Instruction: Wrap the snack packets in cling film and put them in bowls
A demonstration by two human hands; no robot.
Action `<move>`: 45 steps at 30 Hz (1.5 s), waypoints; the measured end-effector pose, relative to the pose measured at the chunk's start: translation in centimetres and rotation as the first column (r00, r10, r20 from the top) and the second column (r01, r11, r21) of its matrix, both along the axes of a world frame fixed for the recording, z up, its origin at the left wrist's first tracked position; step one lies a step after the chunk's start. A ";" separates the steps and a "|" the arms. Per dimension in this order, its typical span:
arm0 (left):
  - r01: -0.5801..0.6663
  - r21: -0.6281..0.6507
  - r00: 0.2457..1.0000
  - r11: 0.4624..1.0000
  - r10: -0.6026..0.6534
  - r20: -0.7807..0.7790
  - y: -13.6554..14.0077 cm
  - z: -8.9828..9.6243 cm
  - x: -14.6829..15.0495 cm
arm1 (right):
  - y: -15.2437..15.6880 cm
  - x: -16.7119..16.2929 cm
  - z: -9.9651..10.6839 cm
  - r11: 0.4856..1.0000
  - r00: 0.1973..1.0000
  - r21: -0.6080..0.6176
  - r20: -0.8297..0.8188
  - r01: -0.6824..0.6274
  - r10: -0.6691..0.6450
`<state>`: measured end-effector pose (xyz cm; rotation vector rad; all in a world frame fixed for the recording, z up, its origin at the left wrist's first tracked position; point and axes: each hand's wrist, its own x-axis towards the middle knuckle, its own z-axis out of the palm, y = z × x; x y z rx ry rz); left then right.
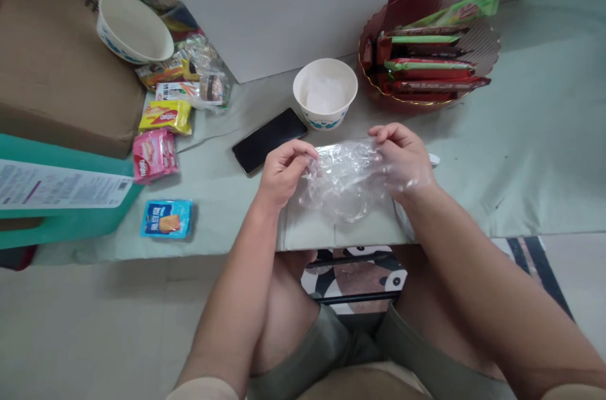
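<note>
A clear plastic bag (348, 176) is stretched between my two hands above the front of the table. My left hand (284, 173) pinches its left edge between thumb and fingers. At the other side my right hand (402, 154) grips the bag's upper right part, and some of the film lies over the fingers and wrist. Just beyond the bag stands a white paper bowl (326, 94) with something whitish inside. A black phone (269, 140) lies beside the bowl, close to my left hand. Part of a white object (433, 160) shows behind my right wrist, its kind hidden.
A scalloped basket (428, 103) of wrapped snack bars stands at the back right. On the left are yellow (165, 117), pink (155, 155) and blue (166, 219) snack packs, a second paper bowl (135, 28), a cardboard box (57, 72) and a green carton (66, 223).
</note>
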<state>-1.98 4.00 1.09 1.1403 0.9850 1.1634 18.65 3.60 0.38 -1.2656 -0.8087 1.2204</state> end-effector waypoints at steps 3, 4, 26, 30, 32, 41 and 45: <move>-0.053 0.042 0.997 0.998 0.055 -0.046 0.1 -0.1 -0.3 | 0.2 0.0 0.2 1.000 1.000 -0.005 0.009 0.002 -0.002; -0.070 0.051 0.995 0.996 0.073 -0.071 0.1 -0.2 -0.4 | 0.3 0.1 0.1 1.000 1.000 -0.001 -0.019 -0.011 0.011; -0.059 -0.195 0.989 0.979 0.084 0.125 0.0 0.8 -0.2 | -0.9 -0.2 -0.9 0.965 0.965 -0.035 -0.051 -0.260 0.258; -0.027 -0.238 0.977 0.971 0.076 0.200 0.0 1.2 -0.4 | -1.4 -0.7 0.0 0.916 0.917 -0.042 -0.003 -0.399 0.399; 0.057 -0.276 0.967 0.959 0.015 0.254 0.0 1.1 -0.5 | -1.6 -0.9 0.5 0.909 0.906 -0.040 0.068 -0.416 0.418; 0.113 -0.394 0.993 0.912 -0.116 0.017 0.2 0.4 0.1 | -1.6 -1.0 0.5 0.964 0.954 -0.006 0.137 -0.267 0.265; 0.158 -0.349 0.982 0.924 -0.183 -0.040 0.1 0.2 0.1 | -1.5 -0.9 0.4 0.975 0.964 -0.051 0.147 -0.215 0.221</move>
